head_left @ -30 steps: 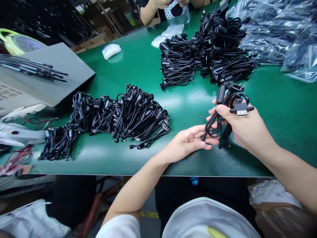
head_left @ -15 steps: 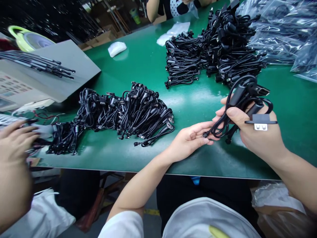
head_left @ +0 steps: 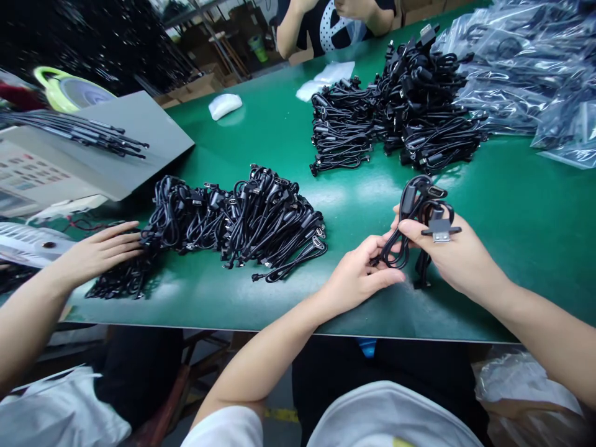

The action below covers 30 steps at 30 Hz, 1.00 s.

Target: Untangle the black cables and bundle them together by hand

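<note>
My right hand [head_left: 459, 251] is closed around a small bunch of coiled black USB cables [head_left: 404, 245], held above the green table. A flanged USB socket end [head_left: 441, 231] sticks out over the back of its thumb, and a plug end hangs below. My left hand [head_left: 356, 276] is at the lower left of the same bunch. Its fingers curl around the cable loops, while its thumb lies stretched out beneath them. To the left lies a long pile of coiled black cables [head_left: 270, 217], with one coil [head_left: 298, 257] at its near right edge.
A larger cable heap [head_left: 395, 118] stands at the back, beside clear plastic bags [head_left: 512, 81]. A co-worker's hand [head_left: 112, 248] rests on the pile's left end. A grey machine [head_left: 135, 136] stands at far left. Another person [head_left: 335, 25] sits across the green table [head_left: 261, 136].
Both my hands, with the cables, have moved slightly left and lower in view. The co-worker's hand at left has moved right onto the pile. The view has shifted a little.
</note>
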Each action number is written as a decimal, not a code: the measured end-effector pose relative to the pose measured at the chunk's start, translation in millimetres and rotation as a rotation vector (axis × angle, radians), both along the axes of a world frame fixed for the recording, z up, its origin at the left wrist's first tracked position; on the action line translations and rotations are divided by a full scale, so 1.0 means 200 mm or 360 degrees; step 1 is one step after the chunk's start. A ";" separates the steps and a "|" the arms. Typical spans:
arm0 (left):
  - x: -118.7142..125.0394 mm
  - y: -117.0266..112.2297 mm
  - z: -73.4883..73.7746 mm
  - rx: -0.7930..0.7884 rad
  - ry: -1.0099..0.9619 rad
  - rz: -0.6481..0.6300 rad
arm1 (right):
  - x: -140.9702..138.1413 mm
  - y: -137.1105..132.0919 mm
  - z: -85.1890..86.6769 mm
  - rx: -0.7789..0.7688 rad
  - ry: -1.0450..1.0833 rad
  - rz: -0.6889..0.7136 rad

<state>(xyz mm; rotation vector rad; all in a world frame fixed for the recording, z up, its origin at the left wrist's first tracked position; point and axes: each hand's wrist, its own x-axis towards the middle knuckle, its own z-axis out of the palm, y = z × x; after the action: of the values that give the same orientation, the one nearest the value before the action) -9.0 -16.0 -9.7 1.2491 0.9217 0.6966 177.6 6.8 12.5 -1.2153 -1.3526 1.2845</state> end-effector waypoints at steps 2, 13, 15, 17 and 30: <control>0.02 -0.01 -0.01 0.0090 0.0260 0.0001 | -0.01 0.00 0.00 -0.0011 -0.0018 0.0064; 0.05 -0.02 0.02 0.0044 0.0346 -0.0153 | 0.01 0.07 0.00 -0.0230 0.0561 -0.0003; 0.04 -0.02 0.02 0.0065 0.0291 -0.0210 | 0.02 0.08 0.02 -0.0362 0.0676 0.0068; 0.04 -0.02 0.03 0.0074 0.0278 -0.0253 | 0.04 0.09 0.03 -0.0528 0.0734 0.0210; 0.04 -0.02 0.05 0.0007 0.0218 -0.0273 | 0.11 0.11 0.05 -0.0531 0.0572 0.0228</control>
<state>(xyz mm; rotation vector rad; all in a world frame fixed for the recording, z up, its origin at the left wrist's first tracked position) -0.9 -19.6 0.8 1.3750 0.9124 0.4826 198.9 28.5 22.5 -1.0495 -1.0033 1.7882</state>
